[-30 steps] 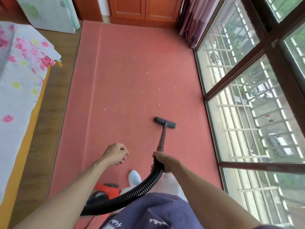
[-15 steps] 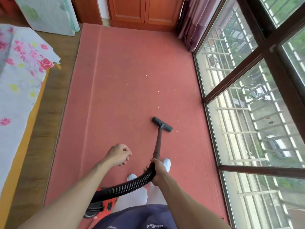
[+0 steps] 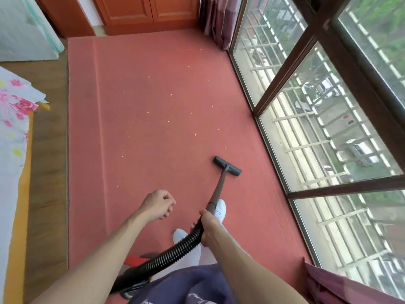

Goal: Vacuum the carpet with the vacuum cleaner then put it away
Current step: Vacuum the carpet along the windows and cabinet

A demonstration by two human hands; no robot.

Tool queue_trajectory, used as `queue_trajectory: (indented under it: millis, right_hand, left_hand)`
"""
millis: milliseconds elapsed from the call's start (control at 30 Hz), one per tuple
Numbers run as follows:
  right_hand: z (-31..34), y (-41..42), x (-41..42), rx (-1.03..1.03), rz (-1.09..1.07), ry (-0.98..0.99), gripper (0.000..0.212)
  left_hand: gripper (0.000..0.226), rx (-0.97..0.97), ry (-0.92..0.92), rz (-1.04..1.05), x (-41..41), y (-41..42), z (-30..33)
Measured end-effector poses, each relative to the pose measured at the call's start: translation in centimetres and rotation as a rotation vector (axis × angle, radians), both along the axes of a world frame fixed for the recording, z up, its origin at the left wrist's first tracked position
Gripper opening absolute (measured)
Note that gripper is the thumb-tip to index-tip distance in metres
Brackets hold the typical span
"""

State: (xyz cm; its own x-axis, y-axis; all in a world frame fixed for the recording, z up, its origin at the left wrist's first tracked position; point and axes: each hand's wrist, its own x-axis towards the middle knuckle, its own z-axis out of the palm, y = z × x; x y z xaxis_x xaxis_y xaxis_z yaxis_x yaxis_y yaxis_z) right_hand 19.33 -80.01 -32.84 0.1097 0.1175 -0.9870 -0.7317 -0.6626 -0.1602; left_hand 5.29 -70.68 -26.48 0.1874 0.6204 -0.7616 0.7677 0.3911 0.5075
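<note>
1. Stage: vacuuming is judged under way, not finished. Small pale crumbs (image 3: pixel 171 95) are seen scattered over the middle and far part of the red-pink carpet (image 3: pixel 135 132); a few lie just ahead of the nozzle. The near strip by the feet looks clean, though fine debris there cannot be ruled out.
2. Left to do, as judged: the middle and far carpet is to be covered up to the wooden cupboard doors (image 3: pixel 153 12), then the machine is to be put away. No storage place can be identified.
3. Location: the black flat floor nozzle (image 3: pixel 228 166) is set on the carpet, right of centre, near the large window (image 3: pixel 328 128) but apart from its frame. The red canister body (image 3: pixel 135 260) is seen low behind the legs, mostly hidden.
4. Axis: the dark rigid wand (image 3: pixel 219 187) runs from the grip forward and slightly right, sloping down to the floor. The nozzle bar lies crosswise to it, its right end nearer the viewer.
5. Grip, right hand (image 3: pixel 208 227): fingers are wrapped round the wand's upper end where the black ribbed hose (image 3: pixel 175 253) joins.
6. Grip, left hand (image 3: pixel 158 205): fingers are curled into a loose fist held over the carpet; nothing is held.
</note>
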Motion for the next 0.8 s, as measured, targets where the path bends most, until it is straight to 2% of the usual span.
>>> queue_trajectory:
  millis: [167, 267, 367, 667, 800]
  right_hand:
    - [-2.4, 0.6, 7.1, -0.017, 0.139, -0.152, 0.013]
    - [-2.7, 1.0, 9.5, -0.015, 0.177, -0.178, 0.018]
    - [-2.0, 1.1, 8.3, 0.011, 0.157, -0.134, 0.012]
    - [1.2, -1.4, -0.3, -0.01, 0.129, 0.058, 0.019]
    - [0.1, -0.4, 0.9, -0.04, 0.254, -0.029, 0.017]
  left_hand:
    - [0.019, -0.025, 0.035, 0.013, -0.4, -0.8, -0.6]
    - [0.018, -0.049, 0.06, 0.025, -1.0, -1.4, -0.9]
    - [0.018, -0.079, 0.08, 0.027, -0.9, -1.5, -1.1]
    - [0.02, -0.072, 0.011, -0.064, 3.8, -1.5, -0.9]
    - [0.019, -0.079, -0.014, -0.069, 4.5, -1.8, -1.0]
